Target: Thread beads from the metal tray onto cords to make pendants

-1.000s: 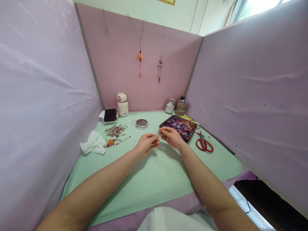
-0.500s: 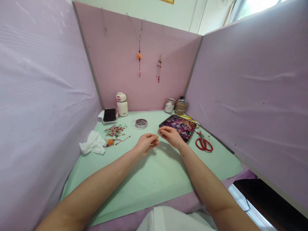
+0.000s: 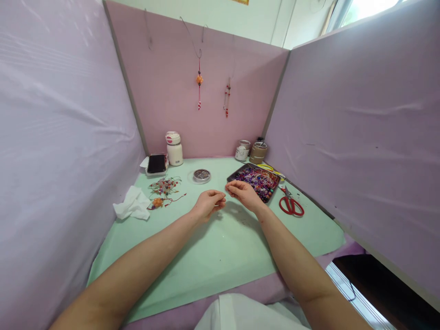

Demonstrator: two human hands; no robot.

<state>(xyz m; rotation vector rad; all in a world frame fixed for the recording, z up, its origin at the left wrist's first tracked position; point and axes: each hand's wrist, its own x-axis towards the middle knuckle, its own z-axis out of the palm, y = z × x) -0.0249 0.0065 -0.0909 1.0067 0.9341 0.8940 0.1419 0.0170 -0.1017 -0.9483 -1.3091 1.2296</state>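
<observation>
Over the middle of the table, my left hand is closed in a pinch, thumb against the fingers. Just to its right, my right hand pinches too, its fingertips almost meeting the left ones. Whatever sits between the fingers is too small to make out. Behind my right hand lies a dark tray filled with purple, red and dark beads and a tangle of pale thread. Beyond the left hand stands a small round clear dish with dark contents.
Red-handled scissors lie right of the tray. On the left are a crumpled tissue, beaded strings and an orange bead ornament. A white bottle and two jars stand at the back. Pink and lilac panels enclose the table.
Both hands stay pinched close together, with only a very slight shift at the fingertips. Nothing else on the table has visibly moved.
</observation>
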